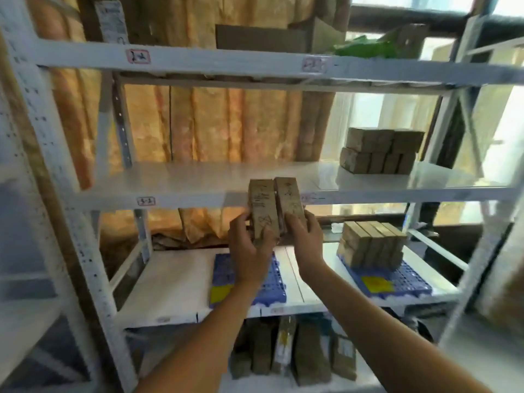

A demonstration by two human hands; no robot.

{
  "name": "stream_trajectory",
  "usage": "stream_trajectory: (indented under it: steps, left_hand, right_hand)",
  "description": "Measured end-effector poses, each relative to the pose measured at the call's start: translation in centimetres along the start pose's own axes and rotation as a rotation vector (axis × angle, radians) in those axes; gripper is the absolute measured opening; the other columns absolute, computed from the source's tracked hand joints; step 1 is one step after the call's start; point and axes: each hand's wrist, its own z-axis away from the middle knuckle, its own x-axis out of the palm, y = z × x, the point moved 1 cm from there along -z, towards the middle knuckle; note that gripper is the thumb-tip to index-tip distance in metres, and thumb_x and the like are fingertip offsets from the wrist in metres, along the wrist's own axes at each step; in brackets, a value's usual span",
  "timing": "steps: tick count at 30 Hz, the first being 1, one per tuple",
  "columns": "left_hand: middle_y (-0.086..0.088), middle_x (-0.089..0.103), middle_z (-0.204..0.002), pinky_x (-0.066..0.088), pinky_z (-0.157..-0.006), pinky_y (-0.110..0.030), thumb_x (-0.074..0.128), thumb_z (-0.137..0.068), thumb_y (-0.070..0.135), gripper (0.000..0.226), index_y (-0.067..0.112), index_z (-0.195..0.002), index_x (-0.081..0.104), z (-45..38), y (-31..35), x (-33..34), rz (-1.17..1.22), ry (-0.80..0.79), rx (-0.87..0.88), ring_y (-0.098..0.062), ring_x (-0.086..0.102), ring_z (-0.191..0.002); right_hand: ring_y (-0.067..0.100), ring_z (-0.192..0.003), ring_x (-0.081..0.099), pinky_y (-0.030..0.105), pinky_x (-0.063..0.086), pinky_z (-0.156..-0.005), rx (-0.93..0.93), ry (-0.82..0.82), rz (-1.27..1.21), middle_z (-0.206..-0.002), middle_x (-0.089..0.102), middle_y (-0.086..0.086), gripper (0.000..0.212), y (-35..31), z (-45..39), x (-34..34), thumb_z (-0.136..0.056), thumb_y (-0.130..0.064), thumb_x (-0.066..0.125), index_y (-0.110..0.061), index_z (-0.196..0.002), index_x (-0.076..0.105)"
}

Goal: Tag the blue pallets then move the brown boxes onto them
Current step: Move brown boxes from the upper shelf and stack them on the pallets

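My left hand (pixel 249 248) grips a long brown box (pixel 262 205), and my right hand (pixel 304 236) grips a second brown box (pixel 289 199) beside it. Both boxes are held side by side in front of the middle shelf's edge, above a blue pallet (pixel 276 276) with a yellow tag (pixel 218 293) on the lower shelf. My left arm hides much of that pallet. To the right, another blue pallet (pixel 408 282) with a yellow tag (pixel 375 283) carries a stack of brown boxes (pixel 371 242). More brown boxes (pixel 380 151) are stacked on the middle shelf at the right.
A white metal rack (pixel 93 268) holds all shelves; its uprights stand close at the left and right. Several brown packets (pixel 297 350) stand on the bottom shelf. An orange curtain (pixel 204 123) hangs behind. A green item (pixel 365 48) and cardboard lie on the top shelf.
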Motion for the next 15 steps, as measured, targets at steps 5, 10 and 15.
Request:
stream_trajectory:
  steps: [5,10,15]
  left_hand:
    - [0.008,0.061,-0.117,0.054,-0.083,-0.042,0.058,-0.086,0.05,0.038,0.035,-0.12,0.054,11.6,1.7,11.3,-0.053,-0.168,-0.13,-0.018,0.061,-0.104]
    - [0.011,0.066,-0.116,0.058,-0.081,-0.037,0.055,-0.087,0.06,0.033,0.046,-0.116,0.051,18.6,1.7,22.6,-0.12,-0.356,-0.211,-0.011,0.064,-0.097]
    - [0.017,0.065,-0.116,0.057,-0.084,-0.033,0.054,-0.089,0.065,0.039,0.044,-0.121,0.052,20.4,-1.0,33.7,-0.154,-0.411,-0.269,-0.007,0.064,-0.099]
  right_hand:
    - [0.016,-0.095,0.074,0.031,0.059,-0.081,0.166,0.164,0.071,-0.111,0.075,0.005,0.035,2.9,3.7,-16.2,-0.096,-0.034,0.069,-0.018,-0.126,0.063]
    - [0.025,-0.101,0.072,0.052,0.059,-0.094,0.323,0.218,0.16,-0.113,0.072,0.006,0.048,5.8,2.5,-29.1,-0.085,-0.049,0.077,-0.024,-0.123,0.061]
    - [0.022,-0.098,0.07,0.035,0.058,-0.08,0.398,0.235,0.217,-0.116,0.07,0.008,0.043,8.2,-3.5,-37.6,-0.094,-0.044,0.071,-0.022,-0.129,0.055]
